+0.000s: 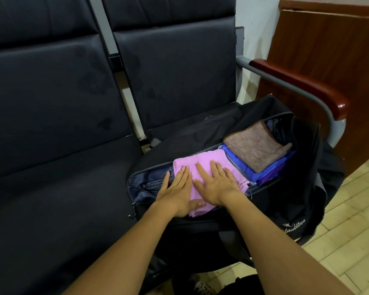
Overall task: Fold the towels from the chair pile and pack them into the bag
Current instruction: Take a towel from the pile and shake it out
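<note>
On the right-hand seat of the dark chair row [58,188], the black bag [303,188] lay unzipped with its main compartment facing up, and most of the packing looked done. At the far end of that compartment a folded brown towel [256,145] sat on top of a stack of folded blue and purple towels [262,169]. At the near end lay the pink towel [202,160], folded and resting partly over the bag's front rim, just beside the stack.

No loose towels showed on either seat in this view, so the chair pile appeared used up, though anything outside the frame could not be ruled out. By that reading, what remained was to seat the pink towel fully down in the compartment, and perhaps to zip the bag.

Your left hand [177,190] lay flat with its fingers straight and together, pressing on the left edge of the pink towel where it met the bag's lining; its thumb rested on the towel's near end. Your right hand [217,184] was spread flat too, fingers straight and slightly fanned, palm down on the middle of the pink towel. Neither hand gripped or pinched anything; both were simply pressing the cloth down.

A wooden armrest [307,86] and a wooden cabinet [332,50] stood to the right of the bag.
</note>
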Demonstrator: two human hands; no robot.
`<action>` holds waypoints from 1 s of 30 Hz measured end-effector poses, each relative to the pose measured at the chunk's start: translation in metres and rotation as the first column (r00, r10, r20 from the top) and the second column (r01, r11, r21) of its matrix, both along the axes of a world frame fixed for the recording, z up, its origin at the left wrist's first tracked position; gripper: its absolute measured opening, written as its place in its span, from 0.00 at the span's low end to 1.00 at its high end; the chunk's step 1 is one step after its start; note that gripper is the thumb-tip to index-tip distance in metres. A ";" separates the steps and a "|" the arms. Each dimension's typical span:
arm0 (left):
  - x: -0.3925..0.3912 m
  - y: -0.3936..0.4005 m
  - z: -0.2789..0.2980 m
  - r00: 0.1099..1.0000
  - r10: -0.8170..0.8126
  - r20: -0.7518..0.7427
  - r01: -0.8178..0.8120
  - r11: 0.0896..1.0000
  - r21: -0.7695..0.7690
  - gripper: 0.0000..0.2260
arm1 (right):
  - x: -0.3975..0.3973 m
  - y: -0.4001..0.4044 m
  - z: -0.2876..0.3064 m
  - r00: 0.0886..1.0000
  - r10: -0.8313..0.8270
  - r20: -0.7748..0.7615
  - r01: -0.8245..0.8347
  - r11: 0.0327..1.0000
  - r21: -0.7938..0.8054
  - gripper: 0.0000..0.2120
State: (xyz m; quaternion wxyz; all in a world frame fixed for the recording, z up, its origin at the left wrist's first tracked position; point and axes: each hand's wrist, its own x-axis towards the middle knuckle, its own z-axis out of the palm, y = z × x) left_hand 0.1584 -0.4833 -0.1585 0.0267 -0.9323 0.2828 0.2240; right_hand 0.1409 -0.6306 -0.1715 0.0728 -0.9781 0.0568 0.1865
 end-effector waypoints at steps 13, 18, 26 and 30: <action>-0.026 0.100 0.052 0.981 0.193 0.034 -0.122 0.736 -0.666 0.18 | -0.022 0.108 0.067 0.913 -0.032 0.407 -0.108 0.942 0.318 0.14; -0.047 0.206 0.067 0.943 0.317 0.096 -0.200 0.775 -0.600 0.22 | -0.026 0.192 0.087 0.862 0.123 0.492 -0.300 0.905 0.301 0.13; -0.097 0.355 0.041 0.675 0.721 0.156 -0.569 0.643 -0.512 0.20 | -0.039 0.343 0.089 0.807 0.403 0.432 -0.548 0.783 0.294 0.14; -0.111 0.402 0.030 0.566 0.821 0.080 -0.684 0.521 -0.511 0.19 | -0.046 0.409 0.080 0.765 0.528 0.368 -0.636 0.708 0.307 0.16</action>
